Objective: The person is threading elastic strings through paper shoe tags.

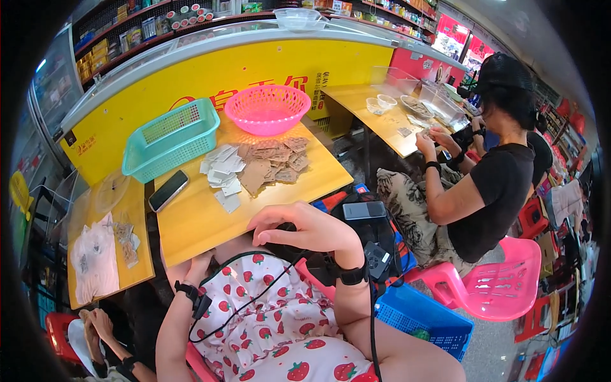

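Observation:
My right hand (304, 228) hovers at the front edge of the wooden table (286, 191), its fingers loosely bent, thumb apart, and nothing visible in it. My left hand (198, 267) is low beside the table's near left corner; the edge hides most of its fingers. Beyond my hands lies a heap of brown card tags (277, 164), some with printing. White card tags (223, 167) overlap one another on its left side. A dark smartphone (169, 190) rests at the table's left edge. A black band with a cable is on each of my wrists.
A teal basket (170, 143) and a pink colander (267, 111) stand at the back. To my right, a person (490, 172) handles something small at another table (347, 102). A blue crate (426, 321) and a pink chair (499, 286) are beside me. Another person's hands (97, 325) show lower left.

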`<state>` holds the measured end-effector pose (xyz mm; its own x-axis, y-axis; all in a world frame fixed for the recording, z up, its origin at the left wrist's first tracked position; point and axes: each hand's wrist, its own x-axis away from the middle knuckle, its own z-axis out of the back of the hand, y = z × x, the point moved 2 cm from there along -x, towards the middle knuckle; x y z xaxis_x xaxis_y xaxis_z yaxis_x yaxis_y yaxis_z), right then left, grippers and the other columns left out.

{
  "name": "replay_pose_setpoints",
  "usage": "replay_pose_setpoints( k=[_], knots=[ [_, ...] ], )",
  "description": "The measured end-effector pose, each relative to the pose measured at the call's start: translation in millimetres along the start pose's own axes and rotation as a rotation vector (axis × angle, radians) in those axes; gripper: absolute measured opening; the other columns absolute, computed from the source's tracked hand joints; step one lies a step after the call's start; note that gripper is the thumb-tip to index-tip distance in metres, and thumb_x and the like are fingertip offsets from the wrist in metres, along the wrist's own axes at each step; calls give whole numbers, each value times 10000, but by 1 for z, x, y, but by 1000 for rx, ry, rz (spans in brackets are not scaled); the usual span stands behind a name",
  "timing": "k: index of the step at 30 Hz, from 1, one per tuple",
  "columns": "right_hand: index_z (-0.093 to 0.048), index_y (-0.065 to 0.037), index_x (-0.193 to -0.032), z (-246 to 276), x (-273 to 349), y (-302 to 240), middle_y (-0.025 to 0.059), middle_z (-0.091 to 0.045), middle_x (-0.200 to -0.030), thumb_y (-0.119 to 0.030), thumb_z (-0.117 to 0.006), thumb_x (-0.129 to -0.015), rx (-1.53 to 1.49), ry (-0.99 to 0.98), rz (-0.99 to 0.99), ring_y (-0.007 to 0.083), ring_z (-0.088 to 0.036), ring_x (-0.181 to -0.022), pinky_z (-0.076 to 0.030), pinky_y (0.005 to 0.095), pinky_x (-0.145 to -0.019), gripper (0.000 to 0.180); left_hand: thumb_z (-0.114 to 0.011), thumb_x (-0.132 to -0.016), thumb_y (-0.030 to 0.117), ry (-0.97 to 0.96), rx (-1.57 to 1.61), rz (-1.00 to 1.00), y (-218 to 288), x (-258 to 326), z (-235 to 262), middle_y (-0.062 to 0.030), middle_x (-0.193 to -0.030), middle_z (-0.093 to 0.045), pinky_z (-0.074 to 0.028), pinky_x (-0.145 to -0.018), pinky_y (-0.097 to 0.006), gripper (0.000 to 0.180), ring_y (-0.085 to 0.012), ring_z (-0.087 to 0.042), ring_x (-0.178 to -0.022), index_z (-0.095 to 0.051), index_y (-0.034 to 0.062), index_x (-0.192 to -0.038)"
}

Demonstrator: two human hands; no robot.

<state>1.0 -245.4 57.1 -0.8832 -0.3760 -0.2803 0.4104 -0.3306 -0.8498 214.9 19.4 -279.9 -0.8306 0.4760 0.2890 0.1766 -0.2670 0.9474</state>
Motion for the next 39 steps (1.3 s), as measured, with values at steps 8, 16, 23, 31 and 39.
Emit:
replay_pose_setpoints(
  k=[8, 16, 23, 31, 39],
  knots=[
    [-582, 1, -1080, 2, 5, 5, 87, -669, -929, -204, -578, -905, -7, 12, 6, 183, -636, -865, -486, 286, -776, 269, -583, -869, 210, 138, 123, 294, 23, 14, -21, -70, -766, -578, -493, -573, -273, 167, -181, -577, -629, -561, 46, -892],
    [-573, 13, -1078, -3, -2, 5, 113, -667, -929, -218, -590, -899, 23, -16, 46, 192, -638, -854, -494, 294, -754, 292, -572, -756, 49, 309, -197, -115, 9, 9, -15, -127, -743, -616, -464, -580, -353, 83, -221, -580, -631, -554, -31, -771],
    [-586, 1, -1092, -6, -3, 1, 71, -673, -905, -187, -573, -907, -16, -28, 6, 165, -632, -856, -483, 279, -780, 265, -561, -728, 39, 261, -210, -131, 22, 15, -12, -141, -616, -565, -427, -465, -368, 68, -244, -517, -475, -550, -23, -755],
    [-587, 7, -1089, -5, -4, 3, 73, -672, -900, -182, -571, -908, -35, -27, -11, 155, -630, -853, -483, 277, -782, 263, -541, -794, 93, 387, -517, -491, 20, 14, -9, -145, -654, -566, -443, -502, -361, 98, -250, -547, -529, -568, 0, -808],
    [-570, 29, -1070, -7, -10, 9, 96, -672, -867, -204, -572, -906, -49, -44, 37, 171, -642, -810, -496, 280, -734, 285, -530, -838, 136, 227, -331, -48, 13, 5, 4, -67, -615, -519, -435, -493, -285, 129, -142, -560, -569, -528, 32, -762]
  ],
)
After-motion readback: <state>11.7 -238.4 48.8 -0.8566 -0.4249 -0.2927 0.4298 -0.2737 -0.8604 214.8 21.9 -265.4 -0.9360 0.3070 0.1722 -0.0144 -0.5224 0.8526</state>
